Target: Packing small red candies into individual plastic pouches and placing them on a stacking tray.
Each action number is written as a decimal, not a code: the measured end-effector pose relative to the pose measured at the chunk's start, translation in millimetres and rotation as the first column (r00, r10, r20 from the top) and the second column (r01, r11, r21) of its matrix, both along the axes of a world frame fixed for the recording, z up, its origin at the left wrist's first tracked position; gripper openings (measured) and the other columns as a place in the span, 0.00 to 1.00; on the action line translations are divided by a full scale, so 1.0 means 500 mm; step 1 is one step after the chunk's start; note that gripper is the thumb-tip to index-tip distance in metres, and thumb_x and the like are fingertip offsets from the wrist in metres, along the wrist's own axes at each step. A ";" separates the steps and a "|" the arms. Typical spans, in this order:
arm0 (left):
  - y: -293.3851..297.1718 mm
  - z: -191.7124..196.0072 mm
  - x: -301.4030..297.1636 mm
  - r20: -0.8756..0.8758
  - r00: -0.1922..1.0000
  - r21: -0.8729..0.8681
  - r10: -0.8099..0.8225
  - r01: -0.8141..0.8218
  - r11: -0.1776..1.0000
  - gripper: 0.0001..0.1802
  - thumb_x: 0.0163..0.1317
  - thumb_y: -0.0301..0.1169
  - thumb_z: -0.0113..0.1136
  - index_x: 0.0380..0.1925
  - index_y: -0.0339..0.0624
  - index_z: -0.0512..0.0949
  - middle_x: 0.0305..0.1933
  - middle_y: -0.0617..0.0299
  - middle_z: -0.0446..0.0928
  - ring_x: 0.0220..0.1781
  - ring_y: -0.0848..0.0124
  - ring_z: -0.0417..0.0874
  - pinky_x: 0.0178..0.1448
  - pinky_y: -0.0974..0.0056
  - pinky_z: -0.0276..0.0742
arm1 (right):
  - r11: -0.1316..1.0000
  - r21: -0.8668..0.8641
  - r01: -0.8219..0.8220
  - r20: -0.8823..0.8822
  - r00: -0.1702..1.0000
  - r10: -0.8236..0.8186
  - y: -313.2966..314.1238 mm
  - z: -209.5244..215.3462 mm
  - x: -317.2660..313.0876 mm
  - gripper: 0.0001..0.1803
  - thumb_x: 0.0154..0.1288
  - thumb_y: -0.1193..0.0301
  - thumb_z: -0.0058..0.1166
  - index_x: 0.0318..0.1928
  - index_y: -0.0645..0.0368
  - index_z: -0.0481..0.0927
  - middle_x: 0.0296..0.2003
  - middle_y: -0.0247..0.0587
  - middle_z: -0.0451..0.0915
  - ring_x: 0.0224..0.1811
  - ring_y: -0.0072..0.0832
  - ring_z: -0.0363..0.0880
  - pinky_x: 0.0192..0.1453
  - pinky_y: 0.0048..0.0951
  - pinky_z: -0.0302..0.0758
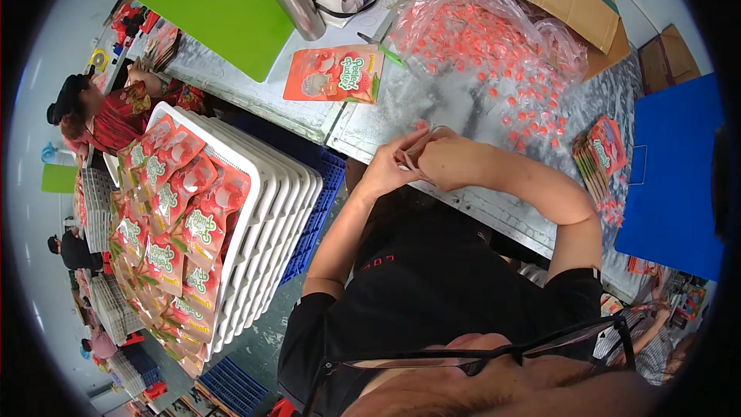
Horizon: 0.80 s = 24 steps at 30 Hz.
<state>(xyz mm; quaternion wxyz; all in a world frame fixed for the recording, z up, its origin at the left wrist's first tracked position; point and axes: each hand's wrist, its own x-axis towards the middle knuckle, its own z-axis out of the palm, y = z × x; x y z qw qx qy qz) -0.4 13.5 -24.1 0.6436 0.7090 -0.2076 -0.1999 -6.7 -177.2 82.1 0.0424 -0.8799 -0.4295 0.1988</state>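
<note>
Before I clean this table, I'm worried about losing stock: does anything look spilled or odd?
Yes: many red pieces lie loose on the table, scattered beyond the clear bag. That looks like a spill, though they may have been tipped out deliberately.

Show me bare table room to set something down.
Bare table between the flat red pouch and the left hand's fingers; also a strip between the green board and the stacked white trays. Crowded: upper right, with the clear bag and loose red pieces.
</note>
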 end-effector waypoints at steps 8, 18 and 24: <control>0.010 0.008 -0.026 -0.030 0.985 -0.149 0.172 -0.175 0.973 0.36 0.51 0.18 0.80 0.63 0.31 0.80 0.53 0.57 0.88 0.51 0.73 0.88 0.59 0.65 0.85 | 0.630 0.692 0.353 0.031 0.857 -0.514 -0.085 0.109 -0.067 0.26 0.53 0.74 0.68 0.55 0.64 0.84 0.54 0.47 0.86 0.57 0.38 0.85 0.61 0.33 0.81; 0.031 0.000 -0.037 -0.285 0.957 -0.380 0.058 -0.168 0.910 0.16 0.64 0.21 0.73 0.52 0.31 0.87 0.51 0.58 0.89 0.47 0.76 0.88 0.54 0.68 0.85 | 0.060 0.673 0.737 -0.654 0.631 -0.418 -0.096 -0.120 -0.067 0.09 0.71 0.76 0.64 0.48 0.67 0.88 0.36 0.39 0.90 0.35 0.21 0.86 0.42 0.26 0.83; 0.018 0.005 -0.041 -0.127 0.944 -0.317 0.304 -0.329 0.889 0.09 0.68 0.22 0.69 0.47 0.31 0.88 0.46 0.56 0.90 0.45 0.73 0.89 0.52 0.67 0.84 | 0.130 0.755 0.643 -0.484 0.679 -0.552 -0.084 -0.124 -0.061 0.08 0.72 0.73 0.65 0.46 0.65 0.88 0.33 0.38 0.90 0.33 0.19 0.85 0.39 0.26 0.79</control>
